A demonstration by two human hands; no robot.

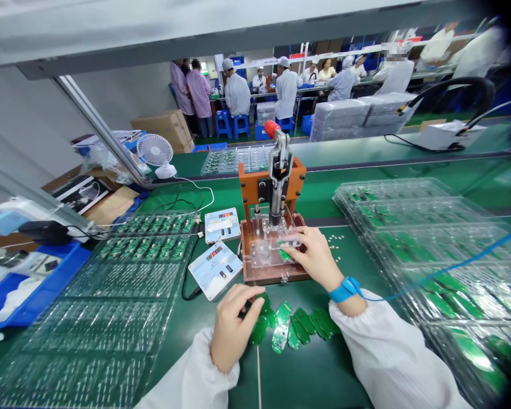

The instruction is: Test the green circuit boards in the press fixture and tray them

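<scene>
My right hand [315, 254], with a blue wrist strap [344, 289], reaches into the clear fixture of a toggle press [276, 182]. Its thumb and fingers are closed on a green circuit board [285, 255] at the fixture's front. Lower down, my left hand [233, 322] pinches another green circuit board [264, 304] by its edge, over a spread of several loose boards [302, 325] on the mat. The red-tipped press handle [272, 129] stands raised. My right fingers partly cover the fixture.
Two small digital meters [216, 269] sit left of the press. Clear trays of boards lie on the left [149, 247] and right [430, 250]. Farther back are a white fan [155, 152] and people in smocks [237, 91]. A blue cord [451, 271] runs from my wrist strap.
</scene>
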